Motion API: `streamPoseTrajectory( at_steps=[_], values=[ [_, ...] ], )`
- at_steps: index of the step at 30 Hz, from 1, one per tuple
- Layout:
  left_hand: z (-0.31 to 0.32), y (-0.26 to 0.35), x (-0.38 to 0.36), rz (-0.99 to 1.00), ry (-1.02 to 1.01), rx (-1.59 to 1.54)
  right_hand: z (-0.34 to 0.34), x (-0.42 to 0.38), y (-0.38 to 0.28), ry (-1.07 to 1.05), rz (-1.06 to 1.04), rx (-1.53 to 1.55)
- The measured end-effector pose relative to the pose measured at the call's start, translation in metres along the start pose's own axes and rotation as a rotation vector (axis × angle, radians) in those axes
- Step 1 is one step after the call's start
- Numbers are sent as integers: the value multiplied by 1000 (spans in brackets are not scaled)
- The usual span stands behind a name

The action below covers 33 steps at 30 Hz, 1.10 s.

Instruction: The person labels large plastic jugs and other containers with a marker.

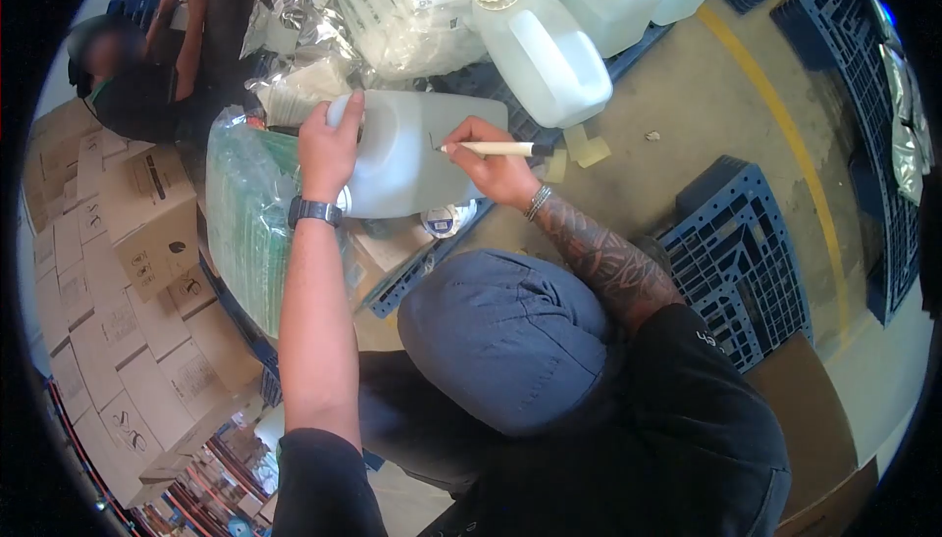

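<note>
A translucent white plastic jug lies on its side in front of me, with faint dark strokes on its upper face. My left hand is closed around the jug's left end, where a white cap shows partly beside the wrist. My right hand grips a marker pen with a pale barrel and a black rear end. Its tip is at the dark strokes on the jug. Green stacked items in clear plastic wrap lie left of my left hand. A small white tub stands below the jug.
More jugs and plastic-wrapped packs stand beyond my hands. Dark blue pallets lie on the floor to the right, by a yellow line. Cardboard boxes are stacked left. Another person works at the upper left.
</note>
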<state>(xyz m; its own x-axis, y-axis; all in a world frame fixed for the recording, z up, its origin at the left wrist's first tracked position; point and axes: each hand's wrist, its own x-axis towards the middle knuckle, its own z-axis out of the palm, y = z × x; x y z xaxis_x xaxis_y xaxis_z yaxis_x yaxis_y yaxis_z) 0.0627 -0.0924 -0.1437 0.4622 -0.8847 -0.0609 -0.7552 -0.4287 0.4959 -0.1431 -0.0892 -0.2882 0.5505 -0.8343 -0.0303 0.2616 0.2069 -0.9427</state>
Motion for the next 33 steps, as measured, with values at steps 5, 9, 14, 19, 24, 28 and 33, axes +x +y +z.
streamPoseTrajectory(
  at_steps=[5, 9, 14, 19, 24, 28, 33],
  values=[
    [0, 0, 1, -4, 3, 2, 1, -1, 1, 88, -20, 7],
    [0, 0, 0, -6, 5, -26, 3, 2, -2, 117, -42, 74],
    [1, -5, 2, 17, -1, 12, -3, 2, 9, 92, -2, 17],
    [1, -4, 2, 22, -4, 2, 0, 3, 20, 192, -28, 115],
    [2, -5, 3, 0, -3, -11, -3, 1, 15, 182, 7, 145],
    [2, -5, 3, -2, -6, -6, -2, 3, 21, 203, -14, 131],
    [3, -6, 4, 20, 3, -27, -2, 4, 22, 264, 19, 141]
  ],
)
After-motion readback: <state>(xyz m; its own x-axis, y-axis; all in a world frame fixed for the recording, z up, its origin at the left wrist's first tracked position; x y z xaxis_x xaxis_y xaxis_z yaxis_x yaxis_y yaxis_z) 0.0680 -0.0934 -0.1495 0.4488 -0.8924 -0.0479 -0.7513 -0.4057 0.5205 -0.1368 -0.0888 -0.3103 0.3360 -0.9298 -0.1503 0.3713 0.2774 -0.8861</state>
